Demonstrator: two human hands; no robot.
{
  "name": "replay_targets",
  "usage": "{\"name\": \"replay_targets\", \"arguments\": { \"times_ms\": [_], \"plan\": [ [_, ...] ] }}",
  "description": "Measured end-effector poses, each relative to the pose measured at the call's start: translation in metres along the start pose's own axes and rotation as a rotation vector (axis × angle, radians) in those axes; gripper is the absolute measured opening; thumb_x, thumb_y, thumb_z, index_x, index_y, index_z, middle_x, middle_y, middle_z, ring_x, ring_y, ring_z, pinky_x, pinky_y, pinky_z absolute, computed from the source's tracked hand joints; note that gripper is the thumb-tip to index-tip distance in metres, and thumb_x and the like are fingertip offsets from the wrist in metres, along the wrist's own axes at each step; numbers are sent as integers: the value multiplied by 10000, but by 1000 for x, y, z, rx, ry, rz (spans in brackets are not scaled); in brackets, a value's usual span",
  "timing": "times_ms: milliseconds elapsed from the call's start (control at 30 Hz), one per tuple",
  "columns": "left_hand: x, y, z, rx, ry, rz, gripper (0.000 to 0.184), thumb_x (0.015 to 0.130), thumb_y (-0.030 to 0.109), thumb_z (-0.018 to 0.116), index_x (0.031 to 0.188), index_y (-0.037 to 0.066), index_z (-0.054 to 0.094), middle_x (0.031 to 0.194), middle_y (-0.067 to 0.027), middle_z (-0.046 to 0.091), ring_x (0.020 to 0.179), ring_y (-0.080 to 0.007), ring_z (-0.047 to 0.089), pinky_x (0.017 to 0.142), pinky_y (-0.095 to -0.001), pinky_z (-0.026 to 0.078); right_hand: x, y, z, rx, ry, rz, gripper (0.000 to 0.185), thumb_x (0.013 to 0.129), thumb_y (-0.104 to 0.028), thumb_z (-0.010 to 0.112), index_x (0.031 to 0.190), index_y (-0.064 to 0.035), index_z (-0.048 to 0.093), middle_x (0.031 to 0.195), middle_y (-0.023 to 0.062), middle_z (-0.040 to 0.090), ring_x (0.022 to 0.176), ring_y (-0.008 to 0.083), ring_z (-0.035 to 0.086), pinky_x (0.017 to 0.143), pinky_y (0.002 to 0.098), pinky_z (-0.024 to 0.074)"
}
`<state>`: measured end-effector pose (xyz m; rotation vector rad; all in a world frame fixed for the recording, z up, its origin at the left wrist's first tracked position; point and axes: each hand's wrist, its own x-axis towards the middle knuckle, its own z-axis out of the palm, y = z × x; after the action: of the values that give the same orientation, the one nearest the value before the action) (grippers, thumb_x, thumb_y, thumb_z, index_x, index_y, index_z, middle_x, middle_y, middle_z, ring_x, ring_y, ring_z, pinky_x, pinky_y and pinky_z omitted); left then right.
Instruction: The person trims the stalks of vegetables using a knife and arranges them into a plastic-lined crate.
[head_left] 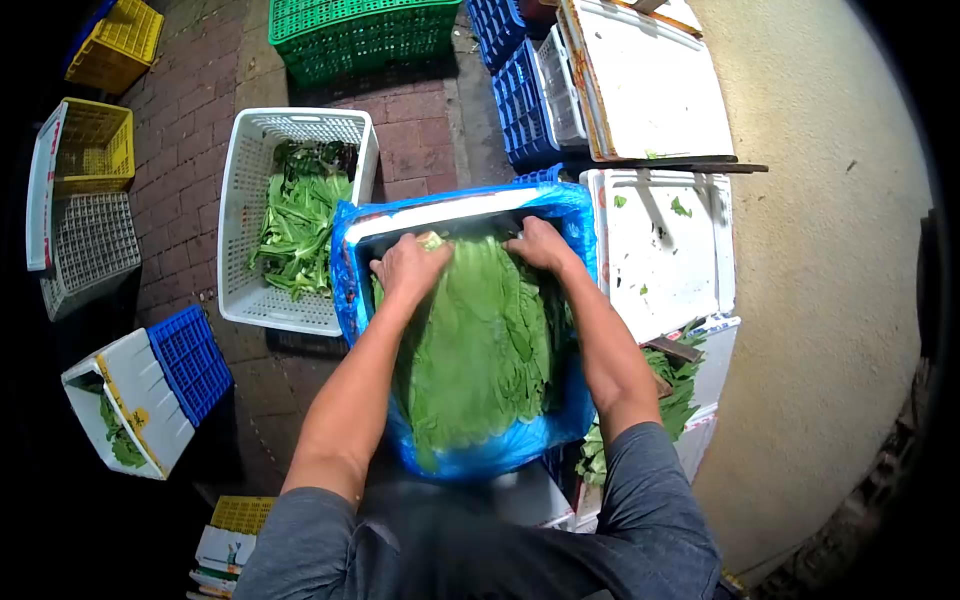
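Observation:
A foam box [440,213] lined with a blue plastic bag [580,225] stands in front of me. Long green leafy vegetables [475,340] fill it, their leaf ends toward me and their stem ends at the far side. My left hand [410,268] is closed on the far left end of the greens, beside pale stems. At the far right end, my right hand [540,245] grips the greens too, with its fingertips partly hidden behind the leaves. Part of the leaves looks blurred.
Left of the box, a white plastic crate [232,215] holds loose greens [305,215]. A green crate [365,40] stands beyond. White foam lids [665,250] and blue crates [525,105] line the right wall [810,250]. Yellow crates [97,150] and a blue crate [190,350] are at left.

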<state>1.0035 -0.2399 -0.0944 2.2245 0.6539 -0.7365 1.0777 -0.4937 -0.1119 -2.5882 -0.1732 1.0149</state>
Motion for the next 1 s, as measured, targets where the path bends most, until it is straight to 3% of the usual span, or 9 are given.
{"name": "replay_targets", "arguments": {
  "times_ms": [167, 267, 367, 400, 500, 600, 700, 800, 1000],
  "plan": [
    [-1, 2, -10, -24, -61, 65, 662, 723, 567, 697, 1099, 22, 696, 1108, -258, 691, 1082, -413, 640, 1007, -601, 349, -4, 0, 1, 24, 1, 8, 562, 758, -385, 755, 969, 118, 623, 1036, 340, 644, 1013, 441, 633, 884, 476, 487],
    [14, 0, -12, -8, -145, 20, 689, 719, 604, 681, 1086, 23, 722, 1144, -265, 679, 1121, -419, 624, 1014, -549, 381, 4, 10, 7, 46, 42, -30, 540, 746, -375, 743, 915, 127, 644, 948, 333, 663, 925, 438, 657, 835, 467, 506],
    [25, 4, -10, 12, -203, -20, 731, 711, 643, 664, 1085, 19, 738, 1190, -264, 664, 1157, -422, 607, 1015, -517, 404, 15, 3, -3, -5, -138, 22, 521, 746, -373, 684, 928, 115, 676, 957, 339, 662, 938, 458, 658, 851, 486, 508],
    [25, 3, -7, 2, -189, -25, 737, 709, 647, 663, 1087, 19, 737, 1195, -263, 663, 1160, -420, 606, 1014, -516, 406, 11, -3, -5, 71, -87, -20, 511, 728, -384, 679, 874, 106, 686, 911, 339, 661, 894, 463, 662, 824, 486, 512],
    [25, 4, -4, -16, -197, -42, 745, 701, 654, 663, 1088, 21, 738, 1195, -260, 664, 1156, -414, 611, 1011, -508, 409, 17, -1, -1, 12, -118, 40, 491, 724, -372, 681, 837, 106, 689, 857, 325, 669, 834, 440, 678, 781, 469, 522],
    [29, 1, -2, -18, -245, -33, 749, 694, 657, 667, 1085, 22, 740, 1185, -258, 669, 1141, -410, 620, 1017, -516, 399, 8, -10, -11, 238, -239, 202, 461, 726, -337, 681, 819, 115, 686, 802, 302, 677, 793, 382, 694, 746, 445, 523],
    [28, -2, -3, -52, -266, -5, 677, 681, 592, 676, 1049, 28, 744, 1166, -255, 678, 1126, -414, 627, 1032, -556, 369, 13, 0, -8, 135, -206, 112, 432, 729, -298, 685, 847, 118, 685, 788, 275, 683, 775, 323, 699, 725, 435, 521],
    [13, 6, -7, -87, -236, 37, 605, 659, 507, 682, 1041, 40, 733, 1158, -252, 680, 1140, -420, 616, 1056, -555, 348, 5, 4, -5, 310, -141, 28, 410, 720, -265, 690, 883, 112, 686, 810, 276, 688, 782, 333, 700, 734, 438, 521],
    [1, 6, -13, -71, -208, 103, 675, 660, 502, 687, 1179, 70, 677, 1139, -220, 694, 1122, -381, 626, 1060, -521, 323, -10, -11, -13, 288, -61, -62, 540, 714, -263, 706, 1083, 123, 630, 984, 307, 678, 927, 387, 678, 831, 427, 512]
  ]
}}
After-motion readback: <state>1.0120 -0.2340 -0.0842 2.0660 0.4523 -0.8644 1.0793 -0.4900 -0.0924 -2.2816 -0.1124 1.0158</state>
